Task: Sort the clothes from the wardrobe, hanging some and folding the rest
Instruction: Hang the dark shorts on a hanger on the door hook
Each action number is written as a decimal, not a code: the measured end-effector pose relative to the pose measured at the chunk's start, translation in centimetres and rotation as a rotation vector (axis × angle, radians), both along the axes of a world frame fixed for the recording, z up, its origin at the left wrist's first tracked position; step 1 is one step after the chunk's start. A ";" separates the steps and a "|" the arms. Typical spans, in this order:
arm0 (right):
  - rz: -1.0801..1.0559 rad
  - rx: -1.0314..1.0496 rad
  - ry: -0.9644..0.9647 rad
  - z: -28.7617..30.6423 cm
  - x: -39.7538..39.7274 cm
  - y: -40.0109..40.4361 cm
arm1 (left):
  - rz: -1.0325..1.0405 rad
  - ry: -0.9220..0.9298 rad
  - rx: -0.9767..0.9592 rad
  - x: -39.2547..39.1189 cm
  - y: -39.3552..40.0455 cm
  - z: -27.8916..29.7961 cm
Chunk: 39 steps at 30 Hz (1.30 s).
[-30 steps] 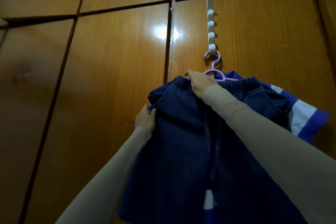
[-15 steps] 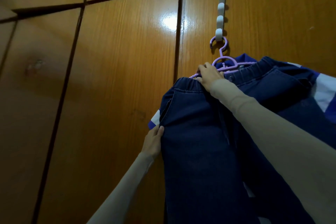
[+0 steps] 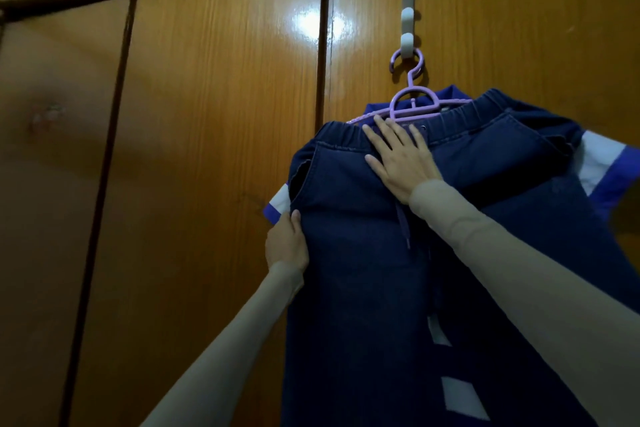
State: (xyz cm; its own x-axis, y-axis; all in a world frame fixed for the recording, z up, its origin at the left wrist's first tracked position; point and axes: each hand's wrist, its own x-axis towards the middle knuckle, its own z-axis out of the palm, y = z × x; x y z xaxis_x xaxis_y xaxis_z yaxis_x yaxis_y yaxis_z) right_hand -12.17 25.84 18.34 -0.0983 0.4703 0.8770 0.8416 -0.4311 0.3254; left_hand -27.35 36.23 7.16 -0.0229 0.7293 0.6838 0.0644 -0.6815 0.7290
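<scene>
Since half a second ago, the right hand [image 3: 403, 163] is flattening out on the waistband instead of gripping its top edge.

From the head camera, dark denim trousers [image 3: 363, 253] are hanging over a purple hanger [image 3: 412, 104], which is hooking onto a white peg rack [image 3: 408, 24] on the wooden wardrobe door [image 3: 214, 114]. A blue-and-white shirt [image 3: 599, 166] is showing behind them. Right fingers [image 3: 384, 130] are lying straight and spread, pressing the elastic waist just below the hanger. The left hand [image 3: 287, 246] is touching the trousers' left seam, thumb on the front; its other fingers are hiding behind the cloth. Pressing unevenly is risking tilting the hanger, so the trousers could be sliding off or the hook slipping from its peg.
</scene>
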 end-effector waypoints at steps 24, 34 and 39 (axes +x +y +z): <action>0.446 0.169 0.963 -5.9 13.5 -16.0 | 0.436 0.708 0.798 15.5 -16.3 14.1; 0.606 0.001 0.998 -6.7 15.7 -16.9 | 0.316 0.738 0.646 17.2 -16.8 15.9; 0.766 -0.128 1.061 -8.1 16.0 -17.5 | 0.273 0.695 0.590 17.5 -17.1 15.7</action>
